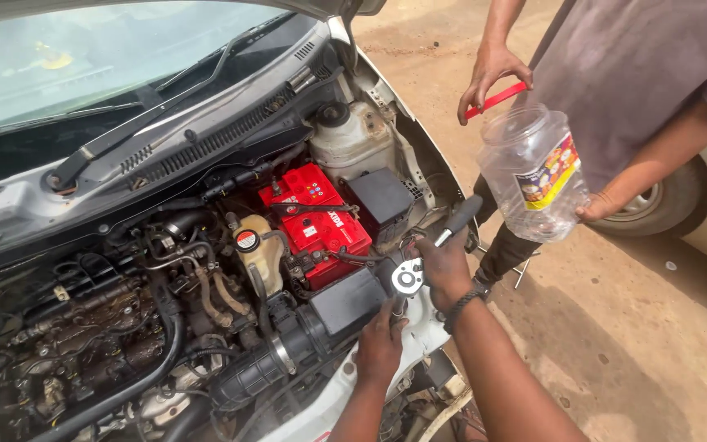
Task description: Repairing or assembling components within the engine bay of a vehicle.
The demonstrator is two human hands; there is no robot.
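Two hands at the engine bay: right hand (445,266) fingers wrapped around a ratchet wrench (438,242); left hand (380,344) fingers curled against the black air box (345,300).

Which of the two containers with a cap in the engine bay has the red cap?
The yellowish reservoir left of the red battery; the white tank behind has a black cap.

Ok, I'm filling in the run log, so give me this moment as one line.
left hand: on engine bay edge | right hand: grips ratchet wrench by red battery | bystander: holds clear plastic jar
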